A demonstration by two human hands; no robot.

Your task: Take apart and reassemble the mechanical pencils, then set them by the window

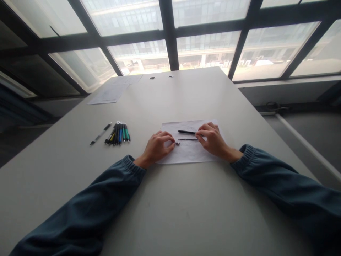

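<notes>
A white sheet of paper (188, 153) lies on the grey table (170, 206) in front of me. My left hand (157, 146) rests on its left edge, fingers curled, pinching a small silvery pen tip (177, 143). My right hand (213, 139) sits on the paper's right side, fingers closed on the end of a thin pen refill (188, 139) that lies flat between both hands. Just behind the refill a black pen barrel (186, 132) lies on the paper, touching my right fingertips.
A bundle of several pens (118, 133) with black, yellow, blue and green barrels lies at the left, a single black-and-white pen (100, 134) beside it. More paper sheets (112, 93) lie at the far left corner. Large windows stand behind the table.
</notes>
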